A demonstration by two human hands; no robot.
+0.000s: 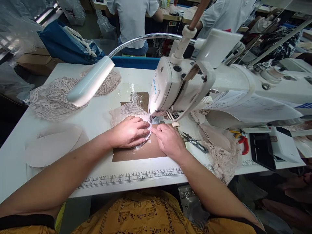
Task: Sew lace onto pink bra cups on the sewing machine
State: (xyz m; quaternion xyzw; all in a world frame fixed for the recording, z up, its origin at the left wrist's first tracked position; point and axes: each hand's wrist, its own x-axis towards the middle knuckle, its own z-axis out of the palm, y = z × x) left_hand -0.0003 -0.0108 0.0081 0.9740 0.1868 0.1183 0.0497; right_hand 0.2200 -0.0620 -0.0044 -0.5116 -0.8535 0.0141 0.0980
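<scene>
Left hand (129,134) flat on cloth (131,110); right hand (170,140), grip unclear, beside snips (198,144); sewing machine (166,87) stands ahead.

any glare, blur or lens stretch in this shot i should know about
Head view: glare on the shiny film beside the sewing machine; head view: the pale piece at left has soft, smeared edges, while the left hand and right hand look fairly clear; head view: wide-angle stretch seems to elongate the forearms.
</scene>
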